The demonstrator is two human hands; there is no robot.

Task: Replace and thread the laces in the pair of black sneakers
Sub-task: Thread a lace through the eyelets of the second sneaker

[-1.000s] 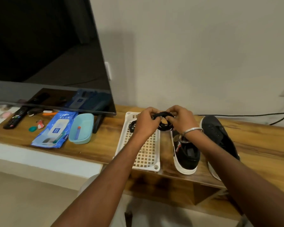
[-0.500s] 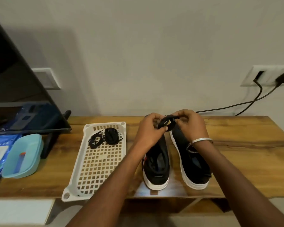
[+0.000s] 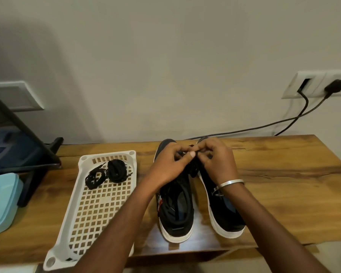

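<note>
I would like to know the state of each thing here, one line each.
left hand: pinches the black lace
right hand: pinches the black lace
black lace: bundled, held above the sneakers
left sneaker: upright
right sneaker: upright
white tray: holds two lace bundles
wall plug: plugged in

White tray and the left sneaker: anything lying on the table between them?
Head view: no object lies between the white tray and the left sneaker; only bare wooden table, with the left forearm passing above the nearer part.
</note>
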